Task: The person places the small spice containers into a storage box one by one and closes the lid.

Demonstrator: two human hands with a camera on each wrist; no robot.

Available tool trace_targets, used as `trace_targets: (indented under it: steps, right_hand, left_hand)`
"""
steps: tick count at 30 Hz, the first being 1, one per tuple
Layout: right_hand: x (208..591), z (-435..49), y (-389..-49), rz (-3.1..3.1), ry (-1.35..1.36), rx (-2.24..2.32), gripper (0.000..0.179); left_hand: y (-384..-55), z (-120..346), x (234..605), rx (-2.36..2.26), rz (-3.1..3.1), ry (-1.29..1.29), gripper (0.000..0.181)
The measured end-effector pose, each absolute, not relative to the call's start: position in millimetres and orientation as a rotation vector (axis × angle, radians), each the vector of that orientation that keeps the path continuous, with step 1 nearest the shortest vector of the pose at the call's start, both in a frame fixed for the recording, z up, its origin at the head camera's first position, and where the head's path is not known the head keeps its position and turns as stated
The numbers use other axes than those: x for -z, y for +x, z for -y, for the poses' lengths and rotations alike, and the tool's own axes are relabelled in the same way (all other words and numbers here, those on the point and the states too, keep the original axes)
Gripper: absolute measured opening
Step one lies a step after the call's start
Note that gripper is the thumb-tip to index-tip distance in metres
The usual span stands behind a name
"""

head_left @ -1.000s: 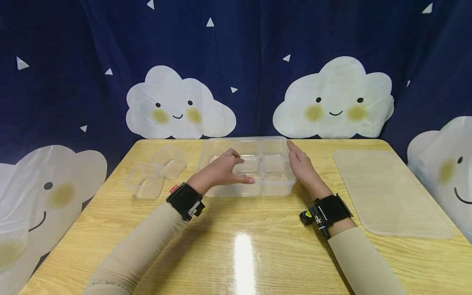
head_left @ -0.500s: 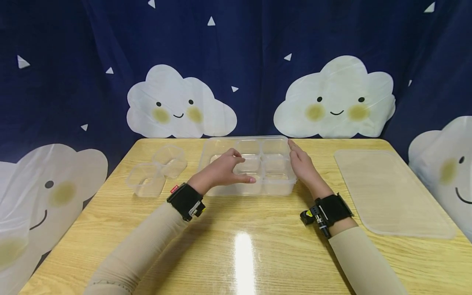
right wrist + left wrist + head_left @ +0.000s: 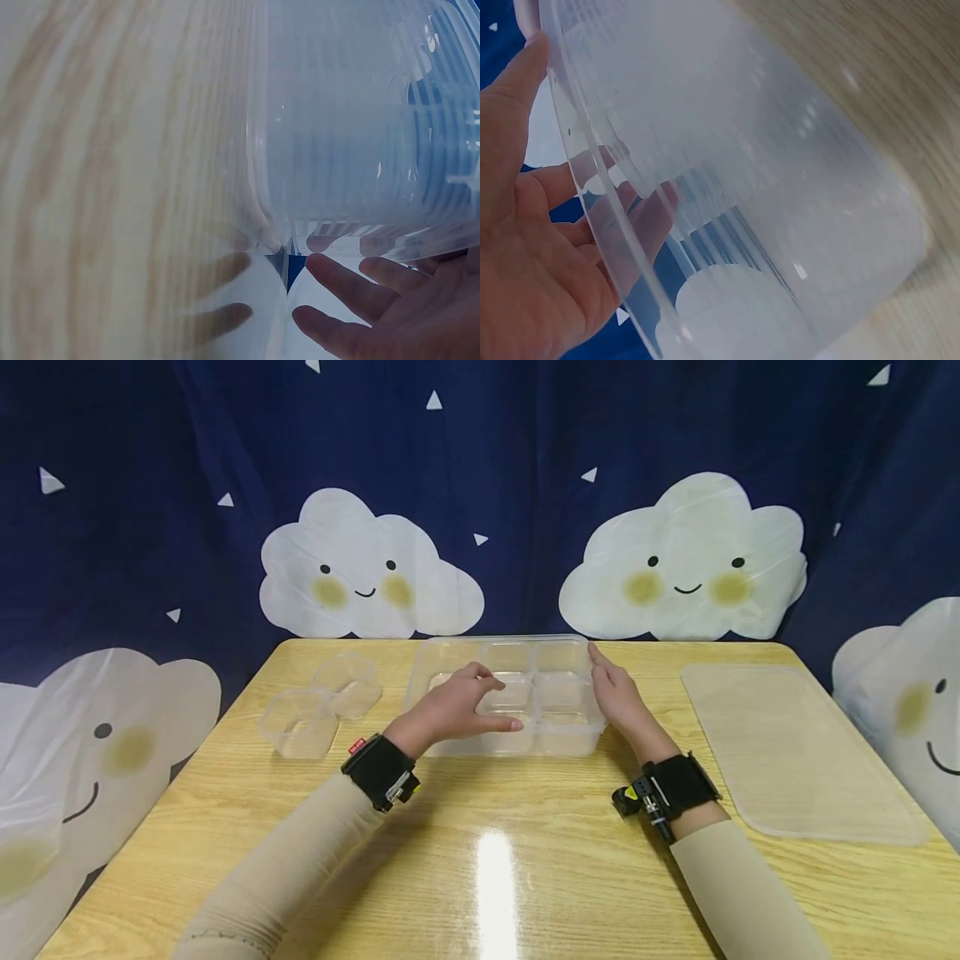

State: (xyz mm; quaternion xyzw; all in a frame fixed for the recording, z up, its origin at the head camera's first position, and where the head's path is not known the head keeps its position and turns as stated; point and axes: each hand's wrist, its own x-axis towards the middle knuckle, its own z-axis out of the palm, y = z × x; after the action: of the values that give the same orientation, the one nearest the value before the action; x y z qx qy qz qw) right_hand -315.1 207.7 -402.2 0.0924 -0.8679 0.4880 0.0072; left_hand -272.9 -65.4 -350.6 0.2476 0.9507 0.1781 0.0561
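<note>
A large clear plastic box (image 3: 450, 748) stands at the table's far side. Several small clear containers (image 3: 561, 689) fill its middle and right part. My left hand (image 3: 447, 706) reaches over the front left of the box, thumb and index finger spread apart above the middle containers. In the left wrist view, some fingers of that hand (image 3: 536, 255) show through the box's clear wall, with the thumb up at the rim. My right hand (image 3: 621, 697) lies along the box's right side with extended fingers. The right wrist view has those fingers (image 3: 345, 281) beside the clear outer wall.
Two small clear containers, a nearer one (image 3: 300, 724) and a farther one (image 3: 348, 683), stand to the left of the box. A flat translucent lid (image 3: 795, 752) lies on the table at the right. A dark blue cloud-print curtain (image 3: 517, 460) hangs behind the wooden table (image 3: 420, 877).
</note>
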Motion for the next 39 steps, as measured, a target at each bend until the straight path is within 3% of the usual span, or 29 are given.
trace_targets:
  steps: [10, 20, 24, 31, 39]
  right_hand:
    - [399, -210, -314, 2.742, 0.296, -1.509, 0.055]
    - [399, -210, -315, 2.743, 0.275, -1.487, 0.055]
    - [399, -209, -315, 2.744, 0.265, -1.489, 0.055]
    - [401, -207, -314, 2.743, 0.265, -1.494, 0.055]
    - [400, -209, -312, 2.740, 0.266, -1.499, 0.055]
  left_hand:
    - [-264, 84, 341, -0.509, -3.060, 0.749, 0.071]
    - [-247, 163, 330, -0.579, -3.318, 0.480, 0.063]
    - [-237, 206, 332, -0.583, -3.336, 0.256, 0.072]
    - [-224, 264, 334, -0.487, -3.125, -0.083, 0.103]
    - [-222, 277, 340, -0.463, -3.077, -0.113, 0.101]
